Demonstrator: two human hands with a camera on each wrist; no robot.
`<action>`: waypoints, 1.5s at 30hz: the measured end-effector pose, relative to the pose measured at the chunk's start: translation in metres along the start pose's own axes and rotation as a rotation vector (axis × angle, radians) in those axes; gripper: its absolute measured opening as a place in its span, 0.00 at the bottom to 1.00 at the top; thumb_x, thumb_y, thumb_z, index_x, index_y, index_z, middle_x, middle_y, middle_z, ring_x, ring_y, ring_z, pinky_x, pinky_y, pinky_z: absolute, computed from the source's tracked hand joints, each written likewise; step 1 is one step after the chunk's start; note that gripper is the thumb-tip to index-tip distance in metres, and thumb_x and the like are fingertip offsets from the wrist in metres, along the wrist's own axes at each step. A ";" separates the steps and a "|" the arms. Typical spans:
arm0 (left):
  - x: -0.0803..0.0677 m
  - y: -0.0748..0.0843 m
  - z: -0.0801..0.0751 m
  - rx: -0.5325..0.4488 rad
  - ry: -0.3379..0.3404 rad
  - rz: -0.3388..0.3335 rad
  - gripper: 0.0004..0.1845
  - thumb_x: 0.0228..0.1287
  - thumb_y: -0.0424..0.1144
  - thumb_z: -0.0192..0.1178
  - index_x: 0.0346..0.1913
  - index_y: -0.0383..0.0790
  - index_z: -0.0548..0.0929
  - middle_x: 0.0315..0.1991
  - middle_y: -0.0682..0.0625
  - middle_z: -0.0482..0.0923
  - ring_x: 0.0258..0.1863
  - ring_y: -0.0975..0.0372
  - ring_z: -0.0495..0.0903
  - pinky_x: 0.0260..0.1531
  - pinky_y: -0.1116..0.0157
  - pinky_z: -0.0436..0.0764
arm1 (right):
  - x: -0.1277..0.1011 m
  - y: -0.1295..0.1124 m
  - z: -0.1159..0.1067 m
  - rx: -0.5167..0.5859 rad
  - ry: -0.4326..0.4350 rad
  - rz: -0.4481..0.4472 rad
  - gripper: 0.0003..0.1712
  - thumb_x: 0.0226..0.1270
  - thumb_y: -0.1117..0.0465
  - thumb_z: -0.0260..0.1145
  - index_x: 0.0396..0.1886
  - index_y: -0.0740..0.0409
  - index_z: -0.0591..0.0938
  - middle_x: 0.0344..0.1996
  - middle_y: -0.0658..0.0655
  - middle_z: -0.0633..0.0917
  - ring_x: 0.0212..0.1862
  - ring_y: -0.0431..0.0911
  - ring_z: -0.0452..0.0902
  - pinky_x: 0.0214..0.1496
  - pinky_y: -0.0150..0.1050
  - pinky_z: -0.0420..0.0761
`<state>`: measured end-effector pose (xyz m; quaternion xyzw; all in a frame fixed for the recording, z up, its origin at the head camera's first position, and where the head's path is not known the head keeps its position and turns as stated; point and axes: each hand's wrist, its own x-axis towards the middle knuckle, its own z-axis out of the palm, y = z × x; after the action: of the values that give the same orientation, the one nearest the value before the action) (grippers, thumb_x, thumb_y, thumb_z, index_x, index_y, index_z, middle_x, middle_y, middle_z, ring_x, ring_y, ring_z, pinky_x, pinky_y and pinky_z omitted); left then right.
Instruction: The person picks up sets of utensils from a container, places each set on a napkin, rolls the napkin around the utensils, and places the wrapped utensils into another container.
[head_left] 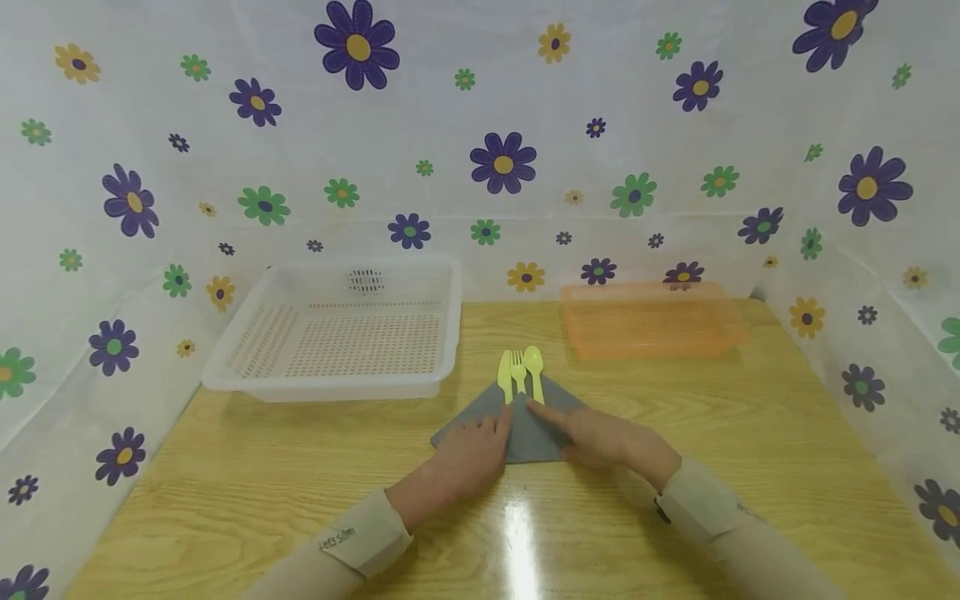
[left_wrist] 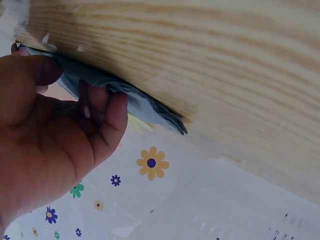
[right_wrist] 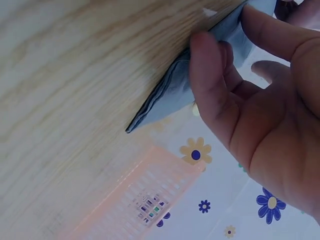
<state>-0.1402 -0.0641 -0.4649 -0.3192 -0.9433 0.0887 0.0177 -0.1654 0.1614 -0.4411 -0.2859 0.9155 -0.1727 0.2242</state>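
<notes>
A grey cloth napkin (head_left: pixel 534 442), folded to a triangle, lies on the table with its point away from me. Tucked into it side by side are a yellow knife (head_left: pixel 505 371), a yellow fork (head_left: pixel 518 367) and a yellow spoon (head_left: pixel 534 362), their lower ends hidden in the cloth. My left hand (head_left: pixel 468 454) rests on the napkin's left part, fingertips near the knife. From the right, my right hand (head_left: pixel 607 437) presses the cloth with an extended index finger just below the spoon. In both wrist views, fingers lie against the napkin (left_wrist: pixel 145 102).
A white perforated basket (head_left: pixel 330 386) stands at the back left of the wooden table (head_left: pixel 712 467). An orange basket (head_left: pixel 652 346) is at the back right. Flower-printed sheeting (head_left: pixel 420 108) encloses the table at the back and sides.
</notes>
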 end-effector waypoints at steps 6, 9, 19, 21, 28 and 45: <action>-0.003 0.003 -0.003 0.116 -0.028 0.017 0.25 0.75 0.38 0.51 0.69 0.30 0.67 0.46 0.46 0.82 0.39 0.57 0.83 0.34 0.65 0.82 | -0.003 -0.001 0.008 -0.190 0.075 -0.033 0.34 0.72 0.66 0.60 0.75 0.47 0.66 0.51 0.69 0.80 0.37 0.51 0.80 0.40 0.48 0.83; -0.005 0.005 -0.006 0.150 -0.045 0.032 0.24 0.74 0.39 0.53 0.68 0.31 0.69 0.48 0.46 0.82 0.40 0.57 0.83 0.34 0.65 0.82 | -0.004 -0.002 0.011 -0.237 0.099 -0.060 0.31 0.74 0.65 0.59 0.75 0.50 0.67 0.46 0.67 0.81 0.37 0.52 0.81 0.42 0.49 0.83; -0.005 0.010 -0.004 0.212 -0.074 -0.007 0.23 0.73 0.42 0.55 0.65 0.34 0.76 0.45 0.48 0.85 0.37 0.61 0.84 0.30 0.66 0.83 | -0.006 -0.002 0.020 -0.362 0.172 -0.100 0.30 0.74 0.59 0.60 0.74 0.56 0.67 0.34 0.62 0.81 0.25 0.47 0.77 0.32 0.44 0.82; -0.003 0.012 -0.003 0.190 -0.074 -0.032 0.23 0.73 0.41 0.54 0.65 0.34 0.76 0.40 0.48 0.85 0.33 0.61 0.84 0.28 0.66 0.82 | -0.009 -0.004 0.022 -0.434 0.187 -0.098 0.30 0.73 0.61 0.61 0.73 0.59 0.68 0.35 0.63 0.81 0.23 0.46 0.75 0.28 0.41 0.81; -0.002 0.017 -0.005 0.149 -0.062 -0.084 0.23 0.71 0.38 0.53 0.64 0.31 0.76 0.29 0.48 0.82 0.26 0.61 0.80 0.22 0.65 0.79 | -0.018 -0.013 0.027 -0.634 0.258 -0.090 0.28 0.70 0.68 0.61 0.68 0.67 0.71 0.36 0.60 0.81 0.28 0.47 0.76 0.24 0.39 0.79; 0.032 0.005 -0.017 0.103 0.018 0.203 0.22 0.73 0.34 0.56 0.67 0.48 0.69 0.56 0.43 0.74 0.36 0.58 0.79 0.27 0.67 0.79 | -0.024 -0.011 0.030 -0.639 0.239 -0.064 0.27 0.71 0.67 0.62 0.68 0.67 0.71 0.31 0.57 0.77 0.26 0.45 0.70 0.26 0.39 0.76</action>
<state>-0.1613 -0.0377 -0.4503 -0.4124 -0.9002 0.1355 0.0335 -0.1273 0.1615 -0.4539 -0.3480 0.9337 0.0836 0.0087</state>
